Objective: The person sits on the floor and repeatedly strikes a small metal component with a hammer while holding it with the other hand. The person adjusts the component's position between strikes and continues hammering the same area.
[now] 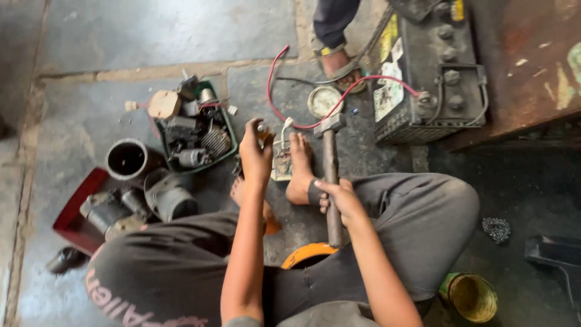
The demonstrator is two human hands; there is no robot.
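My right hand (339, 197) grips the handle of a hammer (330, 158), whose head points away from me toward a round gauge (325, 100). My left hand (255, 154) is raised and pinches a small dark part (264, 134) between its fingertips, just above a small whitish component (282, 163) on the floor. My bare feet (299, 169) rest on the stone floor on either side of that component. I sit low with grey trousers (417, 224), knees spread.
A green tray (195, 134) of motor parts and a red tray (82, 212) with metal cylinders lie at left. A black battery (426, 66) with a red wire (339, 103) sits at top right. Another person's sandalled foot (336, 60) stands beyond. A yellow-green tin (469, 295) is at lower right.
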